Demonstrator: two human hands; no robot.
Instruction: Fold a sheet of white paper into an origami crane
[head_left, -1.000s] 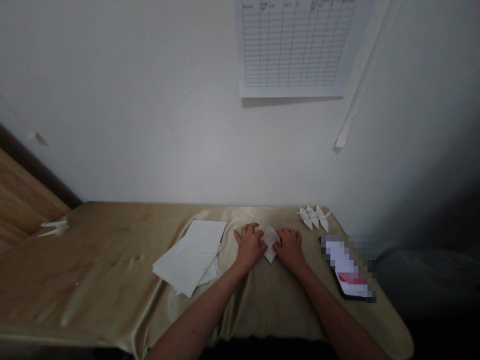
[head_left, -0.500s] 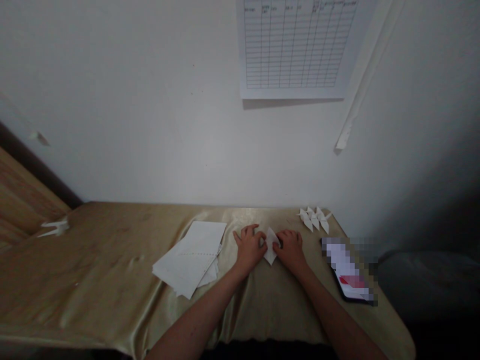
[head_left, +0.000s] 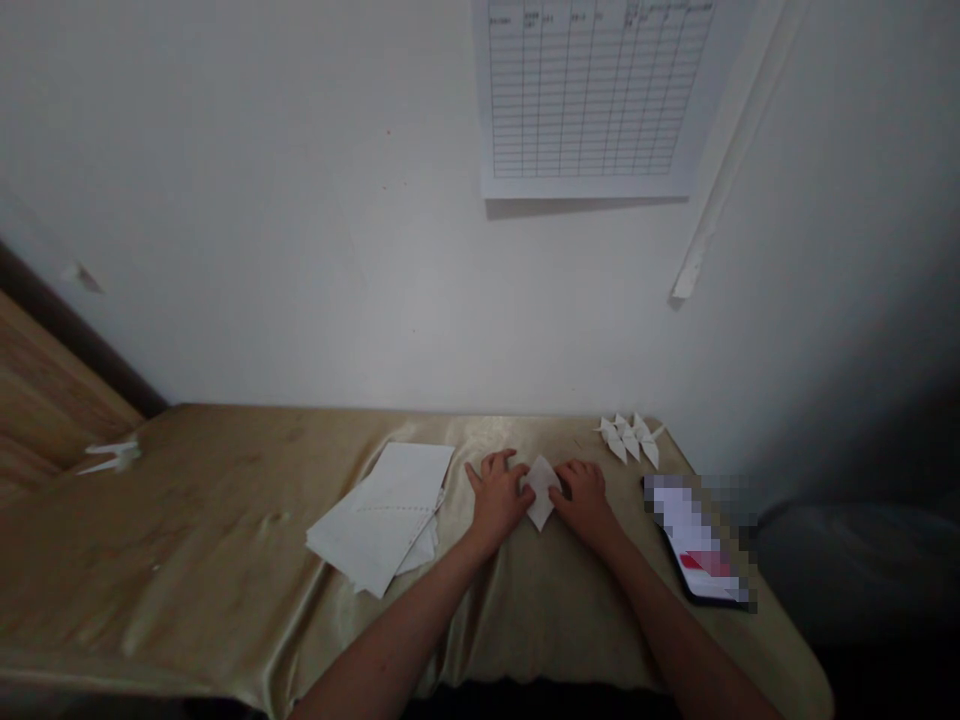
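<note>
Both hands are pressed flat, not clenched, on the small folded paper (head_left: 541,490) at lower centre of the frame, left hand (head_left: 497,498) beside right hand (head_left: 586,498); a crease is judged in hand, and even fingertip pressure is called for next.

We see a small white folded paper (head_left: 541,492), diamond-shaped, one point toward the near edge, lying flat on the gold-clothed table (head_left: 225,520), close to its far right corner.
</note>
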